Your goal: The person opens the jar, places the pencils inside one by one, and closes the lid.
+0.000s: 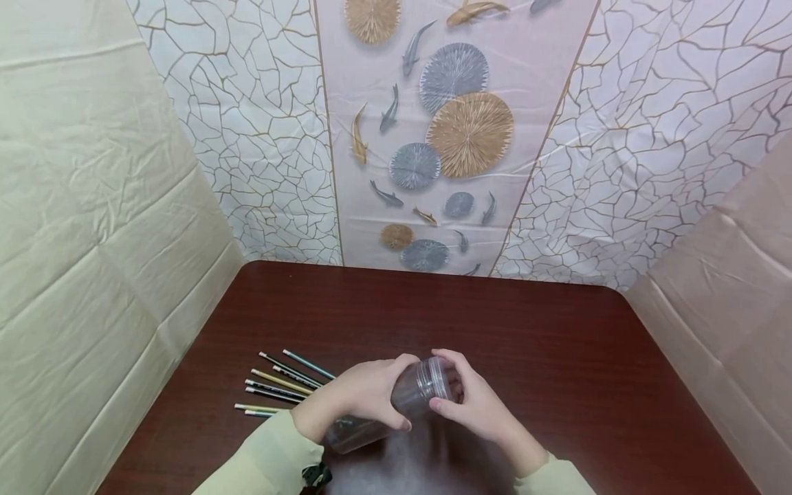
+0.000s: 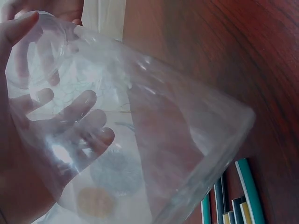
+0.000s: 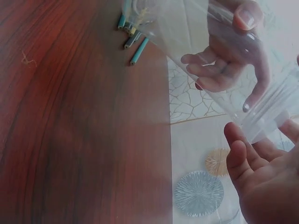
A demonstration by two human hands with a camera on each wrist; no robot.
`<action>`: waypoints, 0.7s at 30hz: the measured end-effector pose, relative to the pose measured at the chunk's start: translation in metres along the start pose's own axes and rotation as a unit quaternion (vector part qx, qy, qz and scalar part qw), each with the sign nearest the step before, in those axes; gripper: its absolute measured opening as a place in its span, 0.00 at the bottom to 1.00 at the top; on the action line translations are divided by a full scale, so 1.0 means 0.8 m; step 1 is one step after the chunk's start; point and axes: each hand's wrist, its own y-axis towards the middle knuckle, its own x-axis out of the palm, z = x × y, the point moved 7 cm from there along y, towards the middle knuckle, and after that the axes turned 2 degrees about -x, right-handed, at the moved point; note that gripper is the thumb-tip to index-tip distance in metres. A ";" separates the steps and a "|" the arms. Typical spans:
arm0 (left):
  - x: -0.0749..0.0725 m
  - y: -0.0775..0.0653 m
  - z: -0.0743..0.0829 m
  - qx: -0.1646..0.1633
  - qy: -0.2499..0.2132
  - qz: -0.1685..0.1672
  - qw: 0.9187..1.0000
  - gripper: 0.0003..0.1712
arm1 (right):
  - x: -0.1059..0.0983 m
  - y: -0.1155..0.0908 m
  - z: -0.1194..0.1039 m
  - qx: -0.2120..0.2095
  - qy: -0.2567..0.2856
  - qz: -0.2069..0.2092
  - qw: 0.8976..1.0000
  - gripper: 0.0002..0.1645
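Spanning a tilted, clear plastic jar, 2 bare hands meet over the near part of a red-brown wood-grain tabletop. The head view alone shows the white-tipped left ends of at least 7 pencils, fanned on the tabletop just beside the left hand; their right ends, concealed there, appear in both wrist views. The wrist views also reveal, through the transparent wall, the left hand's fingers curved round the jar's body, spread about as wide as the jar. The right hand, partly curled, grips the ridged end between thumb and fingers; whether that end is lid or neck cannot be told.
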 end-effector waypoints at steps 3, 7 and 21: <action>0.001 0.001 -0.001 -0.001 -0.011 0.005 1.000 0.50 | -0.004 -0.002 -0.001 -0.008 0.015 0.012 1.000 0.39; 0.000 0.001 -0.001 -0.001 -0.018 0.011 1.000 0.51 | -0.008 -0.006 -0.008 -0.049 0.017 0.031 0.998 0.38; -0.004 0.002 0.003 0.015 -0.086 0.052 0.995 0.52 | -0.024 -0.010 0.020 -0.120 0.107 0.082 0.984 0.40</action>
